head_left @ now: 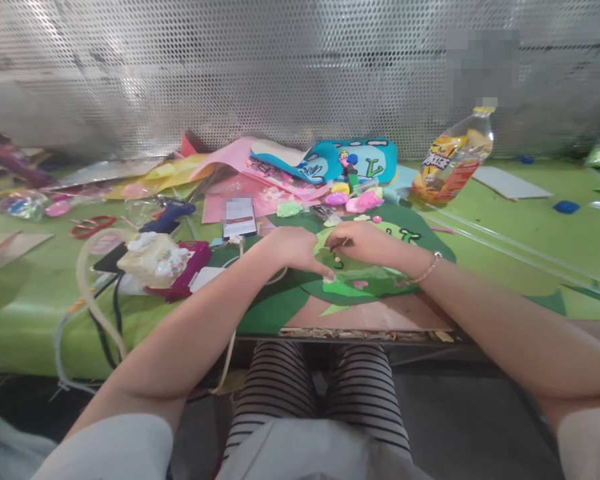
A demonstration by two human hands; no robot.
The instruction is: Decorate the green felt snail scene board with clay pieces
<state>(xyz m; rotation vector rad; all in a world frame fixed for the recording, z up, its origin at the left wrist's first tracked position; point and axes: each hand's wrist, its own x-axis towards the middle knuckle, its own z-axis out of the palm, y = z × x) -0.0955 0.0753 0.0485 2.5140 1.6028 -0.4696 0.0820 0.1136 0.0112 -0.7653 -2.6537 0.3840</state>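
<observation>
My left hand (295, 248) rests on a light green felt piece (350, 270), fingers curled, pressing its left edge down. Over the top of that same piece my right hand (363, 241) has its fingers pinched together; what they hold is too small to name. A bead bracelet sits on my right wrist. The light green piece lies on dark green felt (275, 307) and a brown sheet (380, 313) at the table's front edge. Small pink dots sit on the felt.
Behind my hands lie a phone (239, 217), clay lumps (363, 201), a blue felt craft (350, 160) and pink paper. A tilted drink bottle (453, 160) stands at right. Red scissors (93, 225), a glue gun (167, 217) and cables lie at left. A perforated metal wall rises behind.
</observation>
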